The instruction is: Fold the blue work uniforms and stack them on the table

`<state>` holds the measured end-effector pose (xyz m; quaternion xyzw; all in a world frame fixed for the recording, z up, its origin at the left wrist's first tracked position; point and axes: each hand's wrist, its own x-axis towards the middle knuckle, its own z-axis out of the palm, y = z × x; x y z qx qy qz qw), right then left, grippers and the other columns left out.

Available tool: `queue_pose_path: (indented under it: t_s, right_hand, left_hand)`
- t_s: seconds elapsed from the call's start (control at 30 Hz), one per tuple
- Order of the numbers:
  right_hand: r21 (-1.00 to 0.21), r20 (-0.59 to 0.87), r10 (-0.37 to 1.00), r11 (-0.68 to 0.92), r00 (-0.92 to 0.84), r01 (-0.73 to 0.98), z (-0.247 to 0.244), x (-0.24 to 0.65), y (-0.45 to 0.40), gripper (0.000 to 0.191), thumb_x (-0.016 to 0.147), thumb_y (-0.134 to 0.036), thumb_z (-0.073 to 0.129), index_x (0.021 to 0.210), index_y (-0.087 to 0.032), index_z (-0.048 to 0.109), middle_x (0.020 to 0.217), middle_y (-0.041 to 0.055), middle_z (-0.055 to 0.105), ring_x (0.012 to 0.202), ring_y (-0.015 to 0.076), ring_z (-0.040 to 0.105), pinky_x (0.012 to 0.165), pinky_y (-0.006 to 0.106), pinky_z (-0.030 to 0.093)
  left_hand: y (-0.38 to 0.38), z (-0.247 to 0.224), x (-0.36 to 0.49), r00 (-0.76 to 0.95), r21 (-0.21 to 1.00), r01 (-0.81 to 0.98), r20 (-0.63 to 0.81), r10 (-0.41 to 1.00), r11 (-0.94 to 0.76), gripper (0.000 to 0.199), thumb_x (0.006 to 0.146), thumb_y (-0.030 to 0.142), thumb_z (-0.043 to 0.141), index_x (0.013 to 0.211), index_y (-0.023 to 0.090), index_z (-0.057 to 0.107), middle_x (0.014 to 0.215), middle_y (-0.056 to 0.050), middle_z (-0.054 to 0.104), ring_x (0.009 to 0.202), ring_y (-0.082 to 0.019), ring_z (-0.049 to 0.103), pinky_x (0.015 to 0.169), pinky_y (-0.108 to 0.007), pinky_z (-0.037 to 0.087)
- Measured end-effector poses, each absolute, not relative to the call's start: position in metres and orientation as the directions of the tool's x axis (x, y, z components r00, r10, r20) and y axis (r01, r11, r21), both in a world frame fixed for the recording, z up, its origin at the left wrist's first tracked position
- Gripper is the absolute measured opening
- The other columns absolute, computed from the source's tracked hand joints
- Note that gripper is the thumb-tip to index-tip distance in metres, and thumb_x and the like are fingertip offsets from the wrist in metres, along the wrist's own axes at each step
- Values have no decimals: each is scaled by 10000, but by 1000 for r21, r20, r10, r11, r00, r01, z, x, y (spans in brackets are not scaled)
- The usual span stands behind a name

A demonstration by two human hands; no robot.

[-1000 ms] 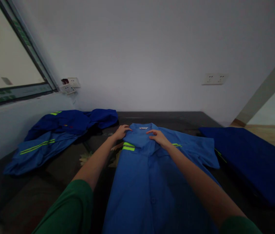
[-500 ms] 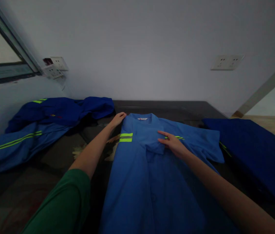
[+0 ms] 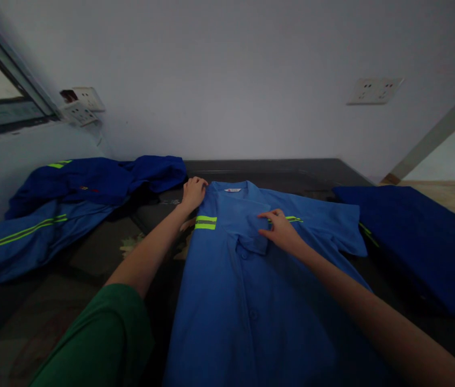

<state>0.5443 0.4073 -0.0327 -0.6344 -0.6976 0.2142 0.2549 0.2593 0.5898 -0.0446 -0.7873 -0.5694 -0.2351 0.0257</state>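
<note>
Dark tabletop (image 3: pixel 275 167): we seem to steady the blue work shirt (image 3: pixel 211 301) at eleven o'clock, left hand's (image 3: pixel 195 193) grip unclear, so our right hand (image 3: pixel 286 235), narrowly open, can flatten the lapel (image 3: pixel 243 217).

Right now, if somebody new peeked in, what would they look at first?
Probably the big blue shirt spread out in the middle, with a bright yellow-green stripe near its left shoulder. Next, the left hand at that shoulder and the right hand over the chest. Then the green sleeve at the bottom left.
</note>
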Motion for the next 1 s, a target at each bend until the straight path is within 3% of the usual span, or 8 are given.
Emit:
queue_pose_path:
  t_s: [0.17, 0.33, 0.5, 0.57, 0.7, 0.8, 0.9, 1.0]
  right_hand:
    - [-447, 359, 914, 346, -189, 825, -31, 522, 418, 322, 849, -233, 591, 1163, -200, 654, 1227, 138, 514, 1155, 278, 511, 1010, 478, 418]
    - [-342, 290, 848, 525, -444, 779, -49, 484, 409, 415, 947, -378, 485, 1305, -191, 583, 1411, 161, 485, 1324, 295, 413, 1079, 518, 344]
    - [-279, 265, 846, 527, -463, 803, -60, 478, 399, 444, 953, -398, 486, 1350, -208, 549, 1470, 139, 437, 1372, 307, 365, 1107, 542, 302]
    - [-292, 270, 845, 529, -461, 797, -58, 480, 396, 450, 950, -385, 495, 1358, -201, 538, 1467, 139, 441, 1373, 302, 367, 1109, 542, 305]
    - [-344, 280, 819, 573, -502, 744, -49, 483, 387, 458, 922, -320, 547, 1356, -174, 533, 1451, 149, 458, 1365, 286, 384, 1111, 514, 330]
    - [-380, 298, 800, 600, -521, 704, -46, 485, 379, 474, 886, -229, 573, 1356, -187, 528, 1426, 134, 490, 1343, 259, 417, 1104, 484, 358]
    - [-405, 297, 815, 579, -498, 707, -50, 487, 375, 507, 855, -156, 565, 1360, -174, 522, 1399, 136, 517, 1317, 248, 447, 1105, 470, 363]
    - [-432, 311, 828, 561, -467, 707, -57, 488, 374, 505, 858, -157, 543, 1362, -174, 518, 1372, 130, 543, 1288, 240, 477, 1103, 471, 368]
  left_hand:
    - [544, -61, 281, 441, 248, 822, 291, 849, -512, 385, 890, 216, 436, 1235, 116, 573, 1310, -159, 542, 1258, -286, 466, 1077, -415, 342]
    - [510, -91, 284, 371, 276, 870, 178, 911, -408, 588, 939, 415, 400, 1437, 103, 376, 1526, -205, 312, 1434, -358, 228, 1136, -486, 248]
    - [515, -89, 263, 327, 276, 896, 119, 938, -347, 553, 961, 489, 333, 1459, 251, 354, 1542, -133, 319, 1428, -359, 250, 1116, -560, 246]
    - [522, -85, 256, 280, 261, 916, 126, 952, -304, 543, 960, 473, 345, 1455, 249, 363, 1537, -132, 329, 1423, -371, 252, 1109, -586, 241]
    - [544, -79, 246, 196, 241, 936, 247, 949, -256, 505, 935, 359, 422, 1417, 206, 415, 1515, -146, 361, 1411, -380, 258, 1113, -594, 228]
    - [570, -73, 242, 206, 310, 897, 335, 919, -314, 440, 888, 260, 490, 1325, 211, 508, 1441, -137, 452, 1355, -337, 349, 1103, -534, 282]
    - [596, -66, 242, 257, 375, 848, 330, 908, -376, 259, 860, 258, 528, 1082, 189, 642, 1278, -114, 581, 1238, -287, 471, 1058, -451, 358]
    - [616, -60, 245, 319, 396, 814, 307, 897, -425, 202, 875, 298, 503, 953, 185, 652, 1082, -67, 667, 1057, -221, 579, 965, -357, 426]
